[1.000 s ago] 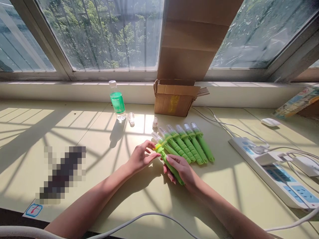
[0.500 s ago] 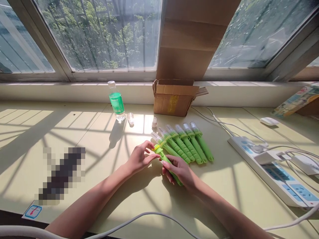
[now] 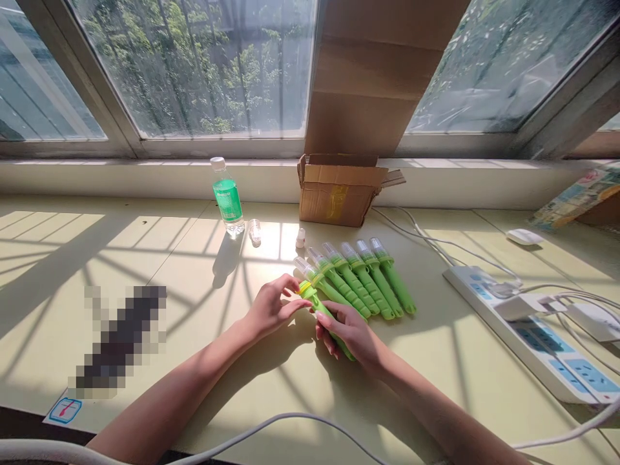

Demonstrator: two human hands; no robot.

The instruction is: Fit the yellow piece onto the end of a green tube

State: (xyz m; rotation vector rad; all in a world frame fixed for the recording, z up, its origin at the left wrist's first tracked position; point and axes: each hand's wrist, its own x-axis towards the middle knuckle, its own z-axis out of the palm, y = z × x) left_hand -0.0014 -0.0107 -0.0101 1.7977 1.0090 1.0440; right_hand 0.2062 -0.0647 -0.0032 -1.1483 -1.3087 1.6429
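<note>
My right hand (image 3: 351, 332) is wrapped round the lower shaft of a green plastic handle (image 3: 325, 314), which slants from upper left to lower right. At its upper end is a bright yellow-green collar, pinched between the thumb and fingers of my left hand (image 3: 272, 305). No clear cap shows on this end. Just beyond my hands several like green handles with clear caps (image 3: 364, 278) lie side by side on the table. A loose clear cap (image 3: 255, 233) and a small white bottle (image 3: 301, 238) stand farther back.
A green-labelled water bottle (image 3: 227, 200) stands back left, an open cardboard box (image 3: 336, 197) behind the handles. On the right lie a power strip (image 3: 523, 336) with plugs and cables, and a white mouse-like object (image 3: 524, 237). A white cable (image 3: 285, 418) crosses the front. A pixelated dark patch covers something left.
Hardly anything differs: both hands keep their hold on the green handle in the same place. The view has shifted very slightly.
</note>
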